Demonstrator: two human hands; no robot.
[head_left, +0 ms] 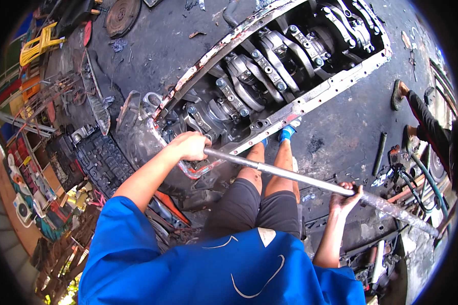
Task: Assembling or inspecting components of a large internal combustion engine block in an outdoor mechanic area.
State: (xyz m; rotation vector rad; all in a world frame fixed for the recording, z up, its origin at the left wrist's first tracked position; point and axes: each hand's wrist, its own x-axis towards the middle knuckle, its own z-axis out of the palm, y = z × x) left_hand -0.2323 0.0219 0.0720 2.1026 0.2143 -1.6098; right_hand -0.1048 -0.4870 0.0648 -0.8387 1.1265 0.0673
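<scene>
A long silvery metal bar [295, 176] with a thicker, worn pipe-like section at its right end slants across in front of my legs. My left hand [191, 146] is closed over the bar's left end, at the near left corner of an opened engine block [303, 105]. What that end sits on is hidden under the hand. Farther right, my right hand [345, 198] wraps around the bar from below, near where the thicker part begins. Inside the block, a crankshaft [247, 104] shows, with several bolted bearing caps [267, 70] across it.
Another person's legs [426, 114] stand at the right. A dark, dirty engine part [104, 160] lies left of the block. Scrap metal [40, 99] and a yellow plastic piece [39, 44] are at the far left. Hoses [427, 178] and a dark rod [380, 154] lie at the right.
</scene>
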